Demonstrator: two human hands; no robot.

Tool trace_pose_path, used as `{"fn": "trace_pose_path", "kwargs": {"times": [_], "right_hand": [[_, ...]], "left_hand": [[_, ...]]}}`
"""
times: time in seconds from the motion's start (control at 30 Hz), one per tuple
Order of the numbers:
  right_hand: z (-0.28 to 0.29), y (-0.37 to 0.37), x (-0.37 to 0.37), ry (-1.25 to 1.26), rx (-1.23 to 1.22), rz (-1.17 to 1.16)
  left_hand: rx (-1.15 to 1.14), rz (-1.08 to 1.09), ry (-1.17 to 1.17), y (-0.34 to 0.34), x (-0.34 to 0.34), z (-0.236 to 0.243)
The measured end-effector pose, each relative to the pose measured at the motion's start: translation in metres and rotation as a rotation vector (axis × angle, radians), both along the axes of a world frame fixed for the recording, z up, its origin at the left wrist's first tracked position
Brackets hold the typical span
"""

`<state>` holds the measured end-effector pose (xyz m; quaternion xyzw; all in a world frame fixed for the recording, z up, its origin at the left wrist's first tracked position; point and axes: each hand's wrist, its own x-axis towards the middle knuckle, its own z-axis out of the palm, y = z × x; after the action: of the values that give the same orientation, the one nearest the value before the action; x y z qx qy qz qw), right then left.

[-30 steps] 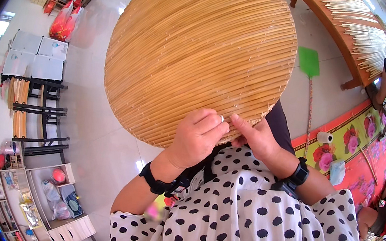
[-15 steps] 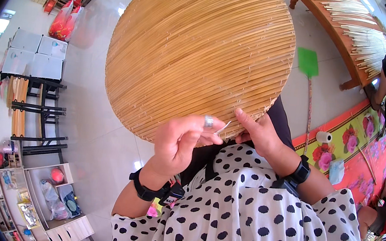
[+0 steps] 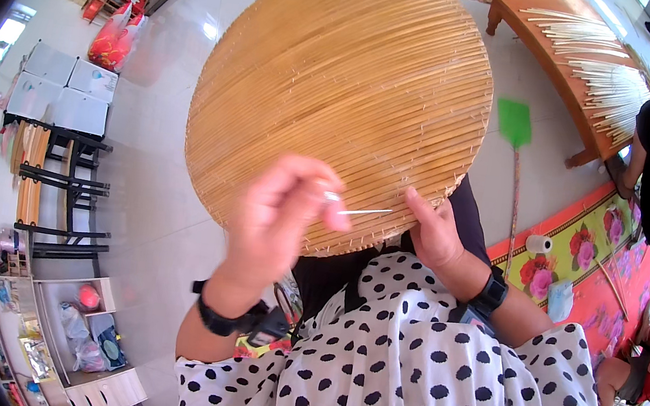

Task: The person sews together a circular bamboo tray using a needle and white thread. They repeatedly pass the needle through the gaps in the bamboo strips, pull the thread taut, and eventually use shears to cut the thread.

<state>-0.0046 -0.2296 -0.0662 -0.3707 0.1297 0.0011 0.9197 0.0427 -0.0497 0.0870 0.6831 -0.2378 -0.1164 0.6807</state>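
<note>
A large round mat of tan stalks (image 3: 339, 98), laid side by side and stitched with pale thread, rests tilted over my lap. My right hand (image 3: 440, 235) grips its near right edge, thumb on top and fingers underneath. My left hand (image 3: 279, 209), slightly blurred and wearing a ring, is over the mat's near left part. Between its thumb and fingers is a thin, pale needle (image 3: 366, 211), pointing right toward my right thumb. Whether thread runs from the needle cannot be made out.
At the far right, a wooden bench (image 3: 557, 61) bears several pale stalks. A green fly swatter (image 3: 514, 123) lies on the floor near a flowered mat with a white roll (image 3: 538, 244). People sit at the right edge. Folded black-legged furniture (image 3: 68, 190) and shelves (image 3: 66, 333) stand left.
My left hand has drawn back to the left with the needle, away from the mat's near edge. My right hand keeps its grip on the edge.
</note>
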Motion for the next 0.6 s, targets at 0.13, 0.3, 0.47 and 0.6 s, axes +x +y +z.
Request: {"fn": "trace_pose_path", "kwargs": {"times": [0.13, 0.3, 0.47, 0.6], "right_hand": [[0.020, 0.002, 0.015, -0.074, 0.121, -0.114], [0.050, -0.009, 0.042, -0.059, 0.059, -0.191], [0.063, -0.040, 0.047, 0.068, -0.176, -0.117], [0.068, -0.045, 0.050, 0.091, -0.267, -0.116]], "left_hand": [[-0.151, 0.015, -0.181, 0.020, -0.008, 0.060], [-0.055, 0.078, -0.307, 0.018, -0.015, 0.071], [-0.005, 0.079, -0.272, 0.017, -0.004, 0.061], [-0.078, 0.111, -0.215, 0.013, -0.004, 0.053]]}}
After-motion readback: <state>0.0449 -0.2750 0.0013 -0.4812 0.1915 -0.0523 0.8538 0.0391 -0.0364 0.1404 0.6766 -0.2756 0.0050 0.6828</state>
